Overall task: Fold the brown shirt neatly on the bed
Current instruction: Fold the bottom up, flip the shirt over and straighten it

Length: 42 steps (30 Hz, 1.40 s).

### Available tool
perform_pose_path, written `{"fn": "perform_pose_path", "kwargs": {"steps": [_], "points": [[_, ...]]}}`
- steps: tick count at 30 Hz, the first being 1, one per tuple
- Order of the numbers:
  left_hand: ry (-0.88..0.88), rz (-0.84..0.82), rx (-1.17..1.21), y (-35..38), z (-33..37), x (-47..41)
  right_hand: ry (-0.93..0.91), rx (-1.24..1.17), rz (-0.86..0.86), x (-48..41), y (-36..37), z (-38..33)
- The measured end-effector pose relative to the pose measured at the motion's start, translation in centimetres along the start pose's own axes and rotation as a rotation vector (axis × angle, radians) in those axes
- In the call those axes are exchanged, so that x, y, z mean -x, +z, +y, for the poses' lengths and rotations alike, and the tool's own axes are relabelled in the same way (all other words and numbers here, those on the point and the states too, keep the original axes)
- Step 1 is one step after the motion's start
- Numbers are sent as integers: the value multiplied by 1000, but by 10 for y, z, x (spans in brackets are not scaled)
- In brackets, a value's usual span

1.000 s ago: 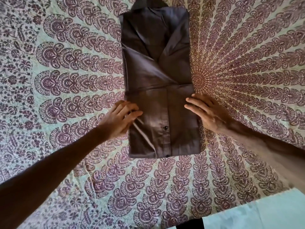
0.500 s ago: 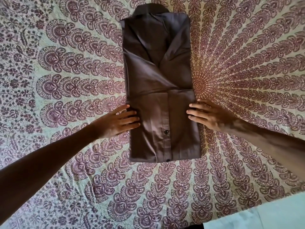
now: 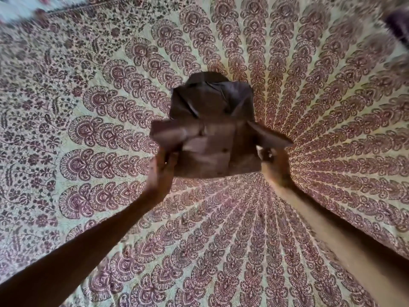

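The brown shirt (image 3: 212, 129) is folded into a narrow packet in the middle of the bed, collar end away from me. Its near half is lifted off the bedspread and bent up toward the collar. My left hand (image 3: 162, 167) grips the left edge of that raised part. My right hand (image 3: 273, 160) grips the right edge, fingers hidden under the cloth. The picture is blurred by motion.
The bed is covered by a pale bedspread (image 3: 88, 129) with a maroon mandala print that fills almost the whole view. A dark blurred object (image 3: 398, 25) shows at the top right corner. A pale strip (image 3: 17, 7) lies past the bedspread's top left edge.
Both hands went from resting flat beside the shirt's lower half to gripping its edges and lifting that half up toward the collar. My head moved, so the shirt sits lower in view.
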<state>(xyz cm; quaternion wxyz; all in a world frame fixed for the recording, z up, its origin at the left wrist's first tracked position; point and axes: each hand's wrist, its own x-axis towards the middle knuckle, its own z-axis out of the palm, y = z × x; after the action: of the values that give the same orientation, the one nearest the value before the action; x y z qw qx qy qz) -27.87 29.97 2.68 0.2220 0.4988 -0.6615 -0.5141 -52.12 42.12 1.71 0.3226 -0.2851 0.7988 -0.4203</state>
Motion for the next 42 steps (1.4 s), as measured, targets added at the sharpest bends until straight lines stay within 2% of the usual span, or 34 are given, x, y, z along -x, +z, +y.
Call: {"fn": "perform_pose_path", "kwargs": {"steps": [4, 6, 9, 13, 16, 22, 27, 30, 32, 36, 38, 40, 42], "points": [[-324, 55, -168, 12, -15, -76, 171, 142, 116, -66, 16, -7], [-377, 74, -220, 16, -28, -89, 160, 148, 99, -76, 21, -6], [-327, 114, -303, 18, -30, -84, 86, 161, 112, -77, 28, -1], [-212, 201, -229, 21, -28, -52, -81, 241, 207, -64, 39, 7], [-219, 270, -262, 27, -30, -41, -146, 300, 248, -56, 45, 10], [-206, 345, -309, 33, -17, -52, -56, 475, 309, -58, 51, 6], [-236, 326, -407, 27, -13, -99, 58, 587, 295, -67, 56, -8], [-288, 362, -434, 24, -11, -110, 125, 546, 350, -74, 59, -12], [-314, 384, -423, 28, -4, -111, 184, 474, 326, -81, 58, -18], [-414, 324, -433, 33, 1, -121, 311, 349, 145, -104, 49, -27], [-451, 267, -492, 33, 5, -126, 361, 173, 42, -113, 42, -27], [-419, 253, -502, 32, 8, -126, 353, 9, -27, -113, 38, -31], [-358, 262, -427, 31, 12, -121, 285, -42, -69, -109, 34, -37]]}}
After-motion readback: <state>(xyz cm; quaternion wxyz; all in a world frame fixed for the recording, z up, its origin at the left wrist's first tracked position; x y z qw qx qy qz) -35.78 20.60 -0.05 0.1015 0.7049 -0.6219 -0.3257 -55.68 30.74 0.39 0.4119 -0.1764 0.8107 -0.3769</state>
